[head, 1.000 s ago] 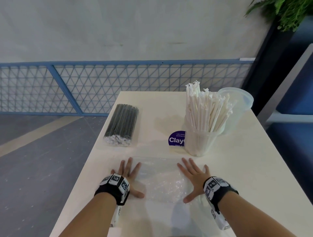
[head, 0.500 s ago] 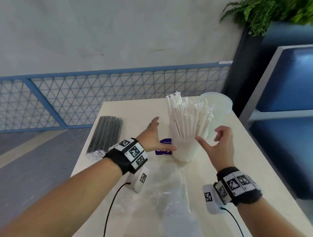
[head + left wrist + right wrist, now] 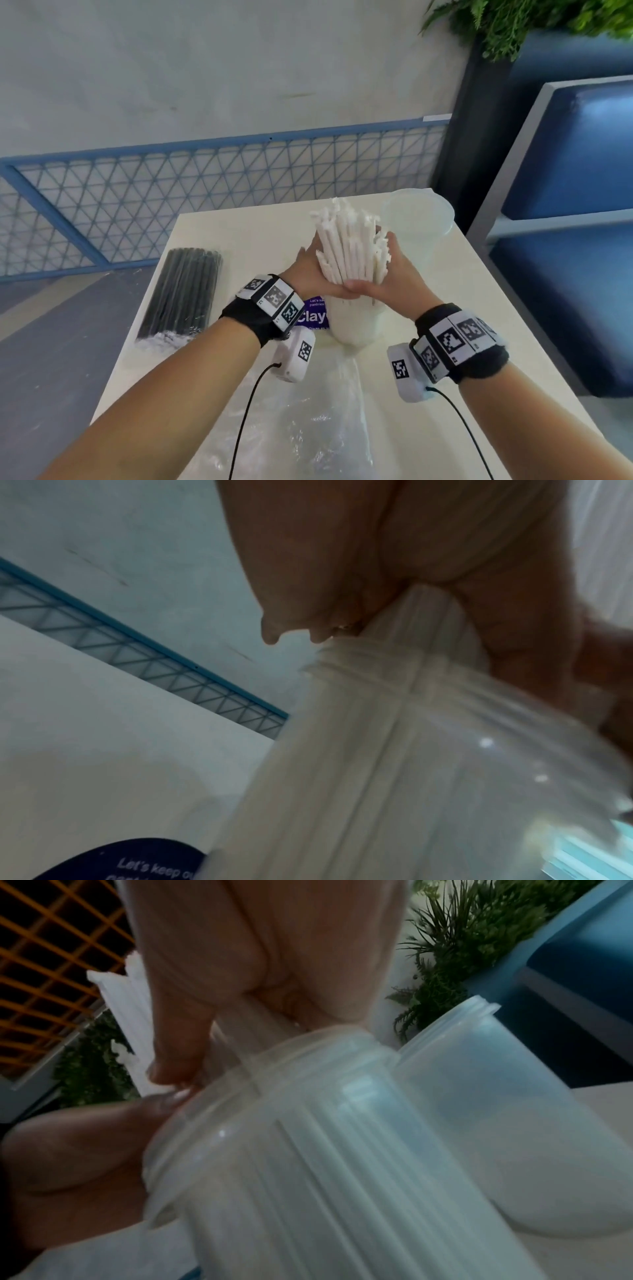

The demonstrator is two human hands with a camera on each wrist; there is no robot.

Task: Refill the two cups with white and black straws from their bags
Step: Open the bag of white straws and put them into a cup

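A bundle of white straws (image 3: 349, 246) stands in a clear cup (image 3: 356, 322) at the middle of the table. My left hand (image 3: 310, 270) and right hand (image 3: 397, 274) wrap the bundle from both sides just above the cup's rim, thumbs meeting in front. The right wrist view shows my thumb and fingers (image 3: 178, 1042) curled round the straws over the cup (image 3: 308, 1164). A second, empty clear cup (image 3: 418, 219) stands behind and to the right. The bag of black straws (image 3: 185, 291) lies flat at the left. An empty clear bag (image 3: 308, 411) lies in front.
The white table (image 3: 472, 308) is narrow, with its left edge close beside the black straws. A purple round sticker (image 3: 313, 317) lies left of the filled cup. A blue mesh fence, a planter and blue seating stand beyond the table.
Both hands lifted off the flat empty bag, rose to the filled cup and closed round the white straws, drawing the splayed bundle together.
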